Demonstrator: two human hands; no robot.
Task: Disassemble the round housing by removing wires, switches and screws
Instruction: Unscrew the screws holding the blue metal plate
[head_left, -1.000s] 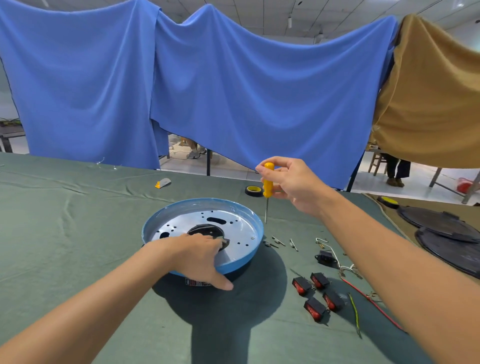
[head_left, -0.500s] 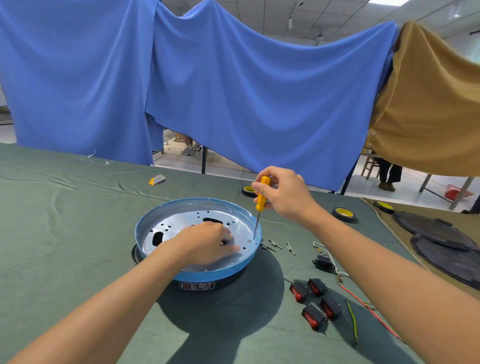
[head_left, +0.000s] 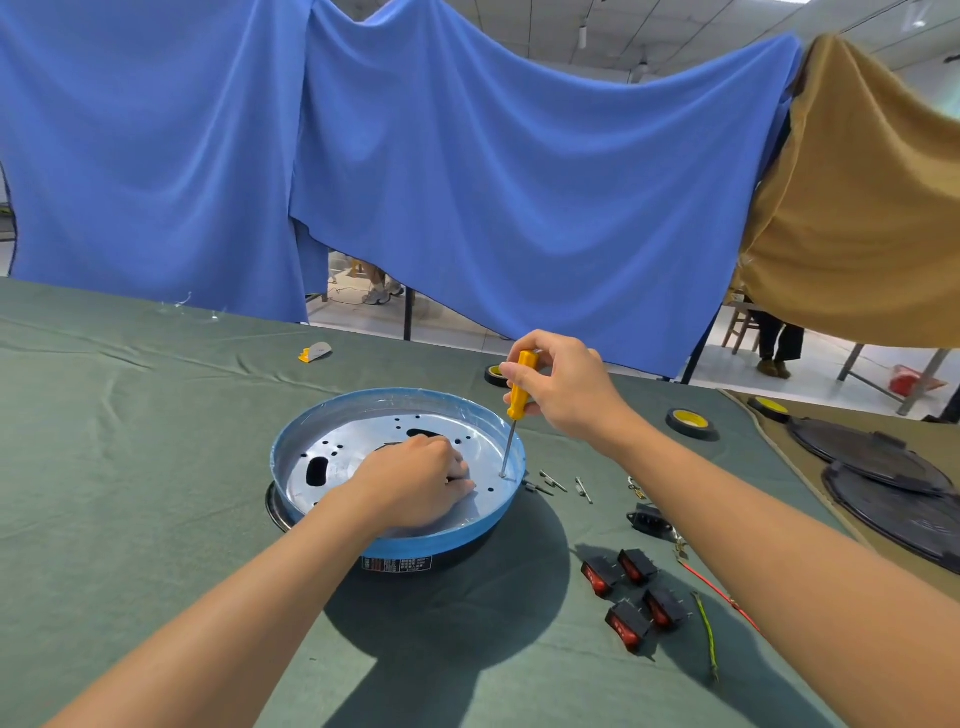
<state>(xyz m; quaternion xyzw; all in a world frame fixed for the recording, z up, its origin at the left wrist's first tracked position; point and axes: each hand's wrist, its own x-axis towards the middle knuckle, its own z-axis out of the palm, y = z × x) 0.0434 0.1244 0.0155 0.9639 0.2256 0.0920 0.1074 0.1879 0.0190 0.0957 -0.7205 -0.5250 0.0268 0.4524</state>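
The round housing (head_left: 395, 543) has a blue wall, a black base and a silver perforated plate (head_left: 358, 441) inside. It sits on the green cloth at the centre. My left hand (head_left: 415, 488) rests on the plate over its middle and hides what lies under it. My right hand (head_left: 566, 389) grips a yellow-handled screwdriver (head_left: 517, 402) upright. Its tip stands on the plate close to the right inner wall. Loose screws (head_left: 553, 483) lie just right of the housing. Several red rocker switches (head_left: 631, 592), a red wire (head_left: 711, 587) and a green-yellow wire (head_left: 707, 636) lie at the right front.
A black socket part (head_left: 647, 519) lies near the screws. Two tape rolls (head_left: 688, 422) (head_left: 496, 375) lie behind, and a small yellow-grey tool (head_left: 314, 352) sits far back. Black round lids (head_left: 883, 467) lie at the right edge. Blue and tan cloths hang behind the table.
My right hand brought the screwdriver down from above the rim until its tip met the plate. My left hand slid from the near rim onto the plate's middle.
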